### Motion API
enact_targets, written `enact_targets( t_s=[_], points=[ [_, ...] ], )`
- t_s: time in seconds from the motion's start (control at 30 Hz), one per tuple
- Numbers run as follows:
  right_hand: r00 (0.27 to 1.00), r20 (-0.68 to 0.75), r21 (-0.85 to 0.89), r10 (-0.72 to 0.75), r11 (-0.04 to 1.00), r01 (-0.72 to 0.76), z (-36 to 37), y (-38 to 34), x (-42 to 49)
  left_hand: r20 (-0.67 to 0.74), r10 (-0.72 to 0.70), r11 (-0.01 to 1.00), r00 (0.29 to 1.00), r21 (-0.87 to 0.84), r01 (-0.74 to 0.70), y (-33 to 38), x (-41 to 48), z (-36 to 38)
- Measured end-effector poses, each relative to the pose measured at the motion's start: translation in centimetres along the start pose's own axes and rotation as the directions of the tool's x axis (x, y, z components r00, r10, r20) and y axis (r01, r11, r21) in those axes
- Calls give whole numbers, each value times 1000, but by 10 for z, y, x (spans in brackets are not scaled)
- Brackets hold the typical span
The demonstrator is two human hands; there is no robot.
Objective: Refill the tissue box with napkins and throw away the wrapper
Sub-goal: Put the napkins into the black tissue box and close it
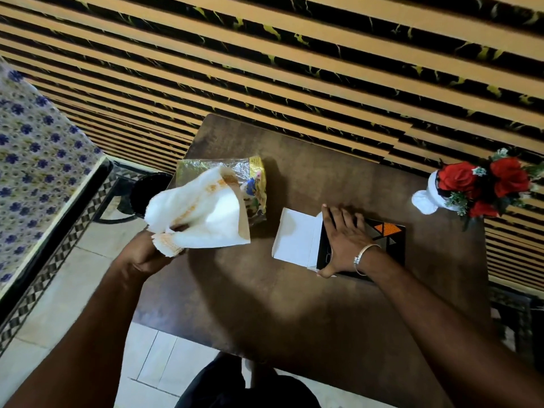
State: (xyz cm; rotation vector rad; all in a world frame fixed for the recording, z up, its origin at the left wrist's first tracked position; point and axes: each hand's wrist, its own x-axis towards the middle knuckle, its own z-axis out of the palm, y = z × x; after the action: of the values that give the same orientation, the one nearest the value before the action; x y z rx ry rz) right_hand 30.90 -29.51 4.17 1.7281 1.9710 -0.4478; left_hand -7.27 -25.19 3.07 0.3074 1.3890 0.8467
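Note:
My left hand grips a bundle of white napkins with orange print, held above the table's left edge. Behind the napkins lies the clear and yellow plastic wrapper on the brown table. The dark tissue box, marked with orange triangles, lies on the table to the right, its white end flap folded open toward the left. My right hand presses flat on top of the box, fingers spread, thumb at the near edge.
A white vase of red roses stands at the table's far right corner. A dark round bin sits on the floor left of the table. A bed with a blue-flowered cover is at far left. A striped wall runs behind.

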Motion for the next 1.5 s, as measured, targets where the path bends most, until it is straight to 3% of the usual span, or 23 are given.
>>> enact_targets(
  t_s=[0.03, 0.13, 0.17, 0.23, 0.27, 0.3, 0.33, 0.4, 0.43, 0.5, 0.57, 0.67, 0.77, 0.83, 1.5],
  points=[
    [1000, -5, -1, -1, 1000, 1, 0, -1, 0, -87, 8, 996, 996, -88, -15, 1, 3, 3],
    [1000, -23, 3, 0, 1000, 0, -1, 0, -1, 293, -12, 974, 956, -214, 78, 1, 14, 4],
    [1000, -25, 3, 0, 1000, 0, -1, 0, -2, 340, 14, 971, 940, -230, 68, 1, 13, 4],
    [1000, -29, 8, 4, 1000, -4, 0, 1, -1, 537, -21, 945, 843, -263, 192, -7, 16, 25],
    [1000, -29, 13, 8, 1000, -8, 1, 1, -1, 648, -31, 930, 761, -261, 260, -17, 20, 36],
    [1000, -29, 16, 11, 1000, -11, 2, 1, 0, 689, -47, 930, 723, -234, 283, -23, 22, 52],
    [999, -30, 19, 13, 1000, -12, 2, 1, 0, 680, -70, 953, 730, -171, 251, -29, 23, 67],
    [999, -43, 36, 6, 999, -5, 3, 3, 0, 766, -122, 966, 631, -54, 252, -44, 30, 88],
    [999, -53, 46, 1, 999, 2, 3, 4, -1, 760, -169, 969, 628, 12, 246, -47, 22, 103],
    [998, -67, 50, -5, 999, 8, 3, 6, -2, 662, -233, 969, 712, 93, 230, -62, 33, 114],
    [997, -80, 25, -5, 1000, 8, 3, 6, -3, 624, -319, 946, 714, 157, 285, -71, 34, 119],
    [995, -98, 53, 6, 999, 0, 3, 6, -3, 580, -358, 930, 732, 153, 334, -75, 35, 120],
    [995, -98, 97, 22, 995, -13, 2, 5, -3, 416, -332, 934, 847, 270, 234, -72, 35, 118],
    [995, -97, 101, 26, 995, -17, 2, 5, -3, 336, -330, 925, 882, 301, 231, -71, 40, 115],
    [984, -176, 92, -6, 996, 22, 0, -4, -11, 356, -374, 847, 856, 508, 159, -53, 50, 134]
  ],
)
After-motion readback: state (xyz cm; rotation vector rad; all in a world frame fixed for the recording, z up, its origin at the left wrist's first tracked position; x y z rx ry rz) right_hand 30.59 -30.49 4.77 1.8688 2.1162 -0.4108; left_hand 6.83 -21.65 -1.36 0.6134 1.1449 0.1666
